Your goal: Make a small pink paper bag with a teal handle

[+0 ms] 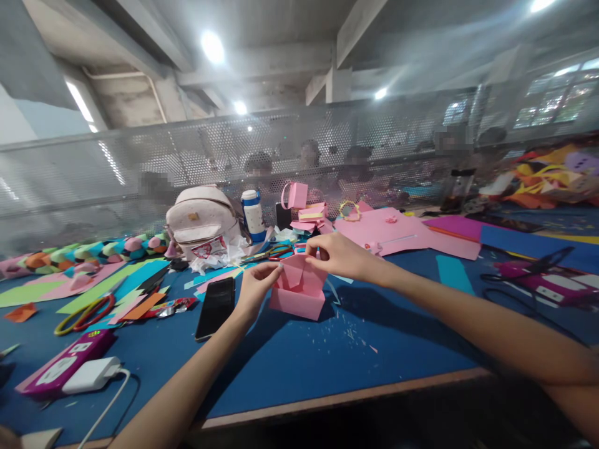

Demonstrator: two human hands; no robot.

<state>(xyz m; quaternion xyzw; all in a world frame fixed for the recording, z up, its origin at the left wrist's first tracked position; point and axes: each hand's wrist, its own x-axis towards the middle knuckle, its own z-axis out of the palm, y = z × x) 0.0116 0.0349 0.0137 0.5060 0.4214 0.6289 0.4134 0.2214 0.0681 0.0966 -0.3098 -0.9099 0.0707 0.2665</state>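
A small pink folded-paper box (297,304) stands on the blue table in front of me, its upper flap raised. My left hand (256,284) pinches the left edge of that flap between thumb and fingertips. From the other side, my right hand (344,254) curls over the top right edge of the paper, thumb and finger closed on it. Scissors (279,251) with dark blades lie just behind the box. To the left of the box, close to my left forearm, rests a black phone (216,308). Tiny paper scraps (353,333) are scattered to the right of the box.
A white backpack (202,215) and a blue-and-white bottle (253,215) stand at the back, beside finished-looking pink paper boxes (311,214). Pink sheets (402,231) lie right. Left are yellow-red scissors (87,313) and a purple power strip (70,362) with a white charger (92,375).
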